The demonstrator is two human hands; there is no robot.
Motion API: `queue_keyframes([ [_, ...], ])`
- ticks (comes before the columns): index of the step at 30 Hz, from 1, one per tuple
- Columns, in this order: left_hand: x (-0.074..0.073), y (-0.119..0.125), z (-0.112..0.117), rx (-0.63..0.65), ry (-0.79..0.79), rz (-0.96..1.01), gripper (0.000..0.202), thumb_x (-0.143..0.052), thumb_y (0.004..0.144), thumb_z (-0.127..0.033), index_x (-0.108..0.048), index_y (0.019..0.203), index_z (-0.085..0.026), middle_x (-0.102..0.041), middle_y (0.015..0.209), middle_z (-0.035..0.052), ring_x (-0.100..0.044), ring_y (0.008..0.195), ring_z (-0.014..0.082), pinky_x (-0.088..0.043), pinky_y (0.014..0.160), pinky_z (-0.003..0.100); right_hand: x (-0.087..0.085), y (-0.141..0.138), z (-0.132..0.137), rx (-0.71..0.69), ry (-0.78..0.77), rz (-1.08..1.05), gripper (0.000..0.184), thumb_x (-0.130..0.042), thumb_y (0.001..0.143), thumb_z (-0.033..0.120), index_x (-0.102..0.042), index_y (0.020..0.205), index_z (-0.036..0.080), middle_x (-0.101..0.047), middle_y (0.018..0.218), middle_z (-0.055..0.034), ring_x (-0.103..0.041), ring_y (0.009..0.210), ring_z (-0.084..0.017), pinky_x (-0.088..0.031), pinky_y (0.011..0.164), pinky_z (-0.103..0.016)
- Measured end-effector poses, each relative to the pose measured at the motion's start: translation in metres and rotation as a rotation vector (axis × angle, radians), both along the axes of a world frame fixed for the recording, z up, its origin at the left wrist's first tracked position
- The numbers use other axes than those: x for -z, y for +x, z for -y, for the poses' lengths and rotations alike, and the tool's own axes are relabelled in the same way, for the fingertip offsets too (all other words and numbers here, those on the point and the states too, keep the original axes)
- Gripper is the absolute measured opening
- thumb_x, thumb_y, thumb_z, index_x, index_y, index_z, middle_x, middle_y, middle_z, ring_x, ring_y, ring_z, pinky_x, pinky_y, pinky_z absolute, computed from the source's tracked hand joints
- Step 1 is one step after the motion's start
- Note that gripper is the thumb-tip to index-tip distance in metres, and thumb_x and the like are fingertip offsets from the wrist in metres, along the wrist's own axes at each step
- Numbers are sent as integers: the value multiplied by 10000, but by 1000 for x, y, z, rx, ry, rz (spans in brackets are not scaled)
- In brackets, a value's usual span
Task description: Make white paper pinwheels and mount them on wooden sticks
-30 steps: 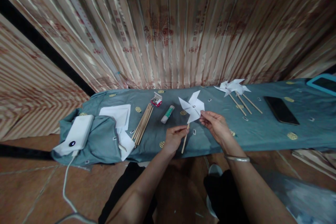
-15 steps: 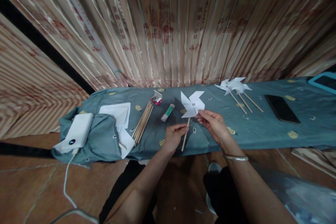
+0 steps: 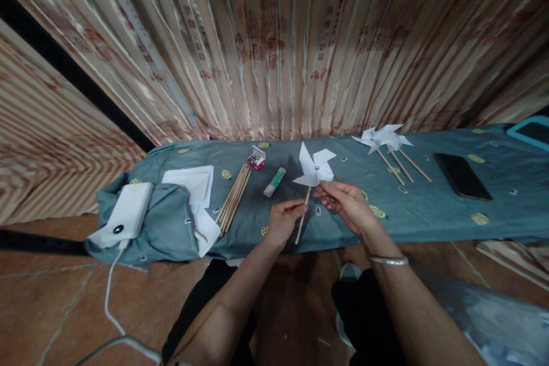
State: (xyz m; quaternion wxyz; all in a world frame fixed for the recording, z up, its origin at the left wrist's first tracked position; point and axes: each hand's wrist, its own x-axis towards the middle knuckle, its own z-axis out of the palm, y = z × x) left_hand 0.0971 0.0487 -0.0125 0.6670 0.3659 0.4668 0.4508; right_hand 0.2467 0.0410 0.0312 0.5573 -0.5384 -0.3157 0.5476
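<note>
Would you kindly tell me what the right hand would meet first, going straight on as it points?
Most likely the pinwheel: its lower edge lies by the fingers of the right hand, though depth leaves contact unclear.

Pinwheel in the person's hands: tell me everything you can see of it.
The pinwheel has four white, paper-like blades around a shiny, silvery pin, on a slim, pale, wood-like stick. It looks assembled. The blades point away from the person, and the stick slants back toward them, over the green-blue cloth. The left hand pinches the stick below the blades; the right hand has its fingertips at the lower blade edge, grip unclear.
</note>
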Motion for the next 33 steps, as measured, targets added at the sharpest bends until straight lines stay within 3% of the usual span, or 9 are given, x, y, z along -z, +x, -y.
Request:
queue_keyframes([
  [4, -3, -4, -1, 6, 13, -2, 269, -833, 494, -325, -785, 713, -178, -732, 683, 40, -587, 629, 139, -459, 648, 255, -6, 9, 5, 1, 29, 35, 412, -861, 488, 532, -728, 591, 156, -691, 577, -42, -439, 406, -33, -316, 364, -164],
  [7, -3, -6, 0, 19, 15, -25, 272, -836, 500, -334, -785, 716, -178, -730, 679, 43, -593, 640, 148, -464, 654, 262, -7, 22, 6, 89, 86, 12, 381, -870, 494, 510, -703, 558, 173, -669, 560, -18, -402, 397, -29, -293, 351, -172],
  [13, 1, -3, 9, 81, -20, -22, 273, -853, 479, -336, -783, 696, -187, -736, 693, 42, -600, 646, 151, -467, 655, 265, 3, 36, -3, 328, 144, -6, 337, -883, 482, 460, -719, 644, 213, -725, 714, -8, -568, 550, -75, -450, 478, -179],
  [18, 4, 0, 13, 123, -55, 1, 260, -858, 477, -310, -782, 693, -189, -734, 684, 35, -584, 617, 139, -452, 630, 258, 11, 34, -8, 307, 105, -28, 328, -887, 471, 429, -740, 675, 218, -721, 724, 8, -623, 655, -84, -486, 591, -172],
  [26, 5, -4, 12, 118, -43, -14, 258, -850, 512, -325, -787, 725, -194, -739, 703, 32, -599, 642, 145, -460, 650, 261, 11, 29, -11, 285, 89, -33, 280, -898, 454, 348, -724, 627, 215, -673, 631, 26, -564, 562, -87, -463, 524, -204],
  [33, 4, -3, 11, 108, -32, 24, 294, -856, 490, -349, -785, 720, -180, -744, 722, 47, -598, 653, 147, -462, 655, 263, 7, 20, -8, 281, 75, -69, 333, -921, 388, 374, -713, 579, 198, -639, 582, 35, -528, 542, -58, -442, 492, -162],
])
